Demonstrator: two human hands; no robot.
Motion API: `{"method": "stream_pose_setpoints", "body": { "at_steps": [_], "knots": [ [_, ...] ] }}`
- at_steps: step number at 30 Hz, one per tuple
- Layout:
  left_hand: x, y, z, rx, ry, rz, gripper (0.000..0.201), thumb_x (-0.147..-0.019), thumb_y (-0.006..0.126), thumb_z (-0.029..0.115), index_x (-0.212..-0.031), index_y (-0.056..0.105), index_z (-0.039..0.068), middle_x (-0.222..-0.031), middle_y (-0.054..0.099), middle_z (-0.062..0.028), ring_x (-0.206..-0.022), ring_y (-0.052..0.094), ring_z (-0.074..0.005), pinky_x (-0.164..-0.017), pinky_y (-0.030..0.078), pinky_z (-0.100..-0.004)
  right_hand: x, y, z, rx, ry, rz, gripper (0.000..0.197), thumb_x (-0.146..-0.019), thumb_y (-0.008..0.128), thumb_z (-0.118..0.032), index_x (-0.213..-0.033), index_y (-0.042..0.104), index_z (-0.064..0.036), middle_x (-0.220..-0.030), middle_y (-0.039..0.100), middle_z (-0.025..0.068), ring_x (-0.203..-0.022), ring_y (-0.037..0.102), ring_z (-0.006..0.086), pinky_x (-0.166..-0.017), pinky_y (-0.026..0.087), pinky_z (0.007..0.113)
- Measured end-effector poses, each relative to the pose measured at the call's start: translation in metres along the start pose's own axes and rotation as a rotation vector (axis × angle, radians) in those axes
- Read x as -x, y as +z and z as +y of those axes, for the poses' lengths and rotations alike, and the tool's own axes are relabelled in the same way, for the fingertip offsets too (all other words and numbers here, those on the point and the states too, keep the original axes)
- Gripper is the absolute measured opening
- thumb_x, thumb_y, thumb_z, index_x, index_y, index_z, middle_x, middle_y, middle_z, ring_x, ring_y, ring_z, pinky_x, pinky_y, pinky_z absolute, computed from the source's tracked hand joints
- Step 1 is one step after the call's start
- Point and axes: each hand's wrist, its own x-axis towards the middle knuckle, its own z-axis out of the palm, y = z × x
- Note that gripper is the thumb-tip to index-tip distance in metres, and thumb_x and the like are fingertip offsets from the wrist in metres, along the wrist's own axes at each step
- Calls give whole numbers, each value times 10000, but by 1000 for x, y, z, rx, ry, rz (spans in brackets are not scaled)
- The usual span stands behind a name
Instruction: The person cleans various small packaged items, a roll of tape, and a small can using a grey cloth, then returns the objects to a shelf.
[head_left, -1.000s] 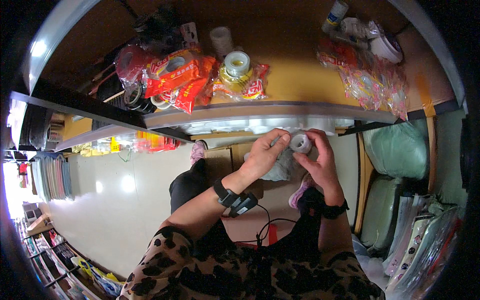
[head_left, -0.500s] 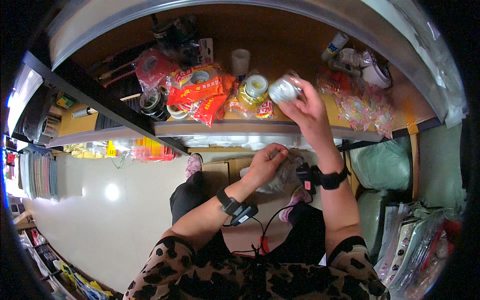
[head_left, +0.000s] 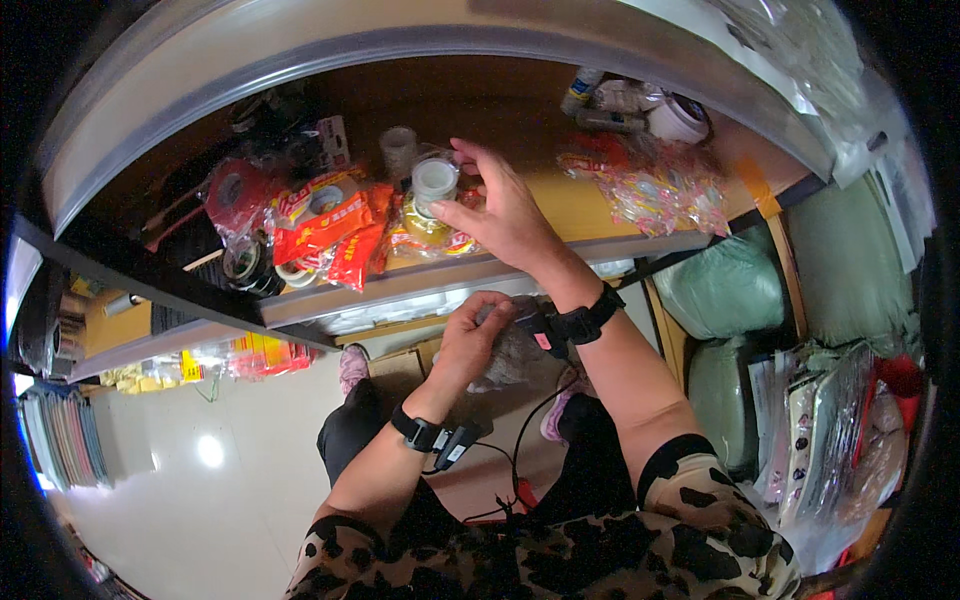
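Note:
On the shelf, a roll of clear tape (head_left: 434, 180) sits on top of a stack of wider yellowish tape rolls (head_left: 424, 222). My right hand (head_left: 500, 212) is at the right side of this clear roll. Its thumb and forefinger are spread apart around the roll's edge, the thumb close to the front. My left hand (head_left: 470, 335) hangs below the shelf edge with its fingers curled in. Whether anything is inside those fingers is hidden. Behind and below it lies a greyish crumpled bundle (head_left: 510, 365).
Orange tape packets (head_left: 325, 235), a red-wrapped roll (head_left: 232, 190) and another clear roll stack (head_left: 398, 150) stand left on the shelf. Small pink-and-clear packets (head_left: 665, 190) and a white tub (head_left: 680, 118) are right. Green bundles (head_left: 725, 285) stand below right. A dark shelf post (head_left: 150, 270) slants at left.
My right hand has moved left and set the clear roll onto the tape stack, its fingers now spread. My left hand stays curled below the shelf. The whole view has shifted.

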Motion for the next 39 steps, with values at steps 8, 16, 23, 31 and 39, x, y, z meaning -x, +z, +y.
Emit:
{"method": "stream_pose_setpoints", "body": {
  "at_steps": [8,16,23,31,39],
  "knots": [
    [8,6,13,85,-86,-69,127,-849,523,90,-965,538,39,-911,544,15,-846,475,-64,-779,380,-200,125,-53,30,-508,667,-180,385,-827,569,-178,-1156,443,-22,-1077,507,61,-1002,448,94,-850,372,251],
    [19,29,13,-30,-81,-144,276,-837,542,102,-1094,457,47,-1028,494,-10,-938,442,-79,-828,364,-222,190,-57,47,-819,821,-340,364,-787,605,-183,-1102,510,-28,-986,554,19,-895,487,97,-793,382,240],
    [13,68,18,-195,-164,-250,550,-771,640,207,-1205,360,19,-1113,439,-102,-1035,424,-168,-883,364,-284,205,-83,51,-934,801,-15,338,-751,609,-222,-1016,552,-21,-905,597,54,-817,551,145,-756,438,300],
    [-2,103,24,-239,17,-164,354,-784,559,46,-1127,473,57,-1000,510,-21,-858,486,-91,-775,403,-226,217,-117,50,-1373,772,98,325,-797,567,-200,-1055,536,-6,-957,584,45,-891,526,137,-828,390,265],
    [12,118,39,-313,14,-180,332,-781,549,41,-1108,490,49,-1023,522,-8,-891,487,-92,-807,383,-225,237,-144,39,-1073,667,-310,317,-793,564,-142,-1068,534,13,-984,573,26,-890,516,117,-820,399,264]
  ]
}}
